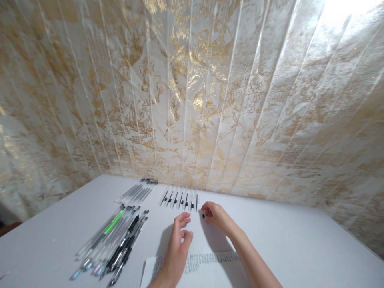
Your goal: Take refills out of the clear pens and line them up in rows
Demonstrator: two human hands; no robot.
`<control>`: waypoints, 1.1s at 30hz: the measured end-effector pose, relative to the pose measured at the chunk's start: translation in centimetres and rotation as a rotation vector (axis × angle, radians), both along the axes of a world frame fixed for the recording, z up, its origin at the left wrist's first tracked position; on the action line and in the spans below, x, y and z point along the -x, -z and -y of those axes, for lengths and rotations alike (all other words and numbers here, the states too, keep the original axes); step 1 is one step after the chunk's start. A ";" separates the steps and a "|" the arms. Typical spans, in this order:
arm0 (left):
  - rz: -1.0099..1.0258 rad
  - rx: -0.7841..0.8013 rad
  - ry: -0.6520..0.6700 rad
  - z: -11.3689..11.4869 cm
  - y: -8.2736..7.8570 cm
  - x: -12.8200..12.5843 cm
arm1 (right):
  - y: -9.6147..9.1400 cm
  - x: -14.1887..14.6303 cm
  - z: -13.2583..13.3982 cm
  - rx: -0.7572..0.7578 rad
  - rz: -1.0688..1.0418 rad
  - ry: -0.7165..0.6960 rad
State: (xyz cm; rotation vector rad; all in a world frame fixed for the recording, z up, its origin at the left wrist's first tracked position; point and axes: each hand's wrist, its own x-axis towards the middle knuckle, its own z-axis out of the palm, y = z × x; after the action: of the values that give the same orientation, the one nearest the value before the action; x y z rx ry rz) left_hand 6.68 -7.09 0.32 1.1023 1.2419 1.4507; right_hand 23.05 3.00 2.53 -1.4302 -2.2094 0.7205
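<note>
My right hand (pixel 216 217) is above the white tabletop, its thumb and fingertips pinched around a small black pen part (pixel 203 216). Most of that part is hidden by the fingers. To its left, my left hand (pixel 180 240) hovers with curled fingers and thumb apart, nothing between them. Just beyond both hands lies a row of clear pen pieces with black parts (pixel 181 202), laid side by side. The right fingertips are close to the row's right end but apart from it.
A pile of pens (pixel 120 240), one bright green, covers the left side. Behind it lie thin grey sticks like pen refills (pixel 136 193) and small black pieces (pixel 149 181). A handwritten paper sheet (pixel 210 270) lies under my forearms. A gold-patterned curtain (pixel 192 100) borders the table (pixel 285 240).
</note>
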 end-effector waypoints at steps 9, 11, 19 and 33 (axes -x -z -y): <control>-0.012 -0.026 0.026 -0.2 0.4 0.1 | 0.9 1.5 -0.1 -0.097 0.000 0.144; -0.004 -0.022 0.019 -0.1 0.4 0.0 | 0.9 2.0 -0.2 -0.105 0.001 0.171; 0.014 -0.023 0.006 -0.2 0.8 -0.1 | 1.2 2.3 -0.7 -0.096 -0.012 0.199; -0.024 -0.031 0.014 -0.1 0.9 0.1 | 1.7 2.3 -0.7 -0.104 -0.084 0.223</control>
State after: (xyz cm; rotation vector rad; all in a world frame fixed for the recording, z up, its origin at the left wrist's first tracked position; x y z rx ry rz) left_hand 6.60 -6.97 -0.61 1.1503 1.2301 1.4544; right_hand 20.80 3.72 0.81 -1.5334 -1.9559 0.5706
